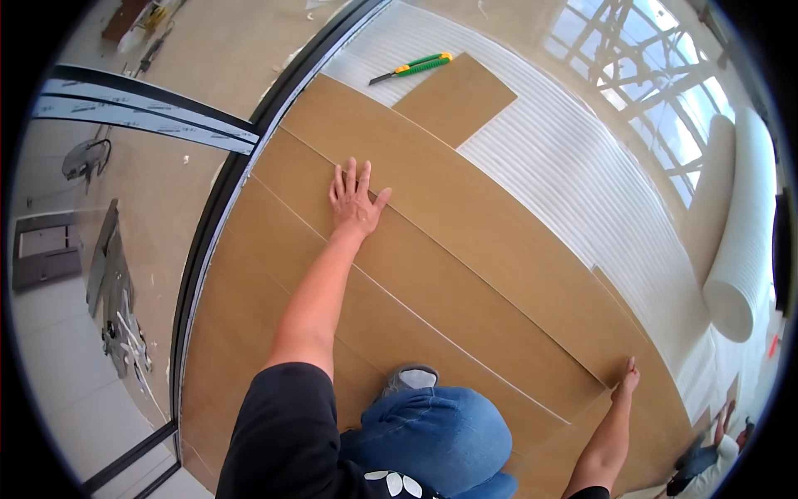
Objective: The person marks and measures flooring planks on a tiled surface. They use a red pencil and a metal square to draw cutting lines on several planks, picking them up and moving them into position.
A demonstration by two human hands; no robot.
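Right grip (627, 378) meets a brown plank (453, 293), its hold unclear.

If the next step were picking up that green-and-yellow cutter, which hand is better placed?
Probably the left. The left hand lies with fingers spread on the brown planks, clearly nearer the cutter. The right hand is farther off, down at a plank's right-hand end.

Boards (465, 309) lt. brown; foam sheet (553, 187) white w/ fine parallel stripes; foam roll (742, 249) white too. Knife (425, 64) green & yellow. Frame (202, 241) blk. T-shirt (283, 424) blk w/ white petals (396, 482); jeans (440, 432) blue; shoe (426, 368) grey.
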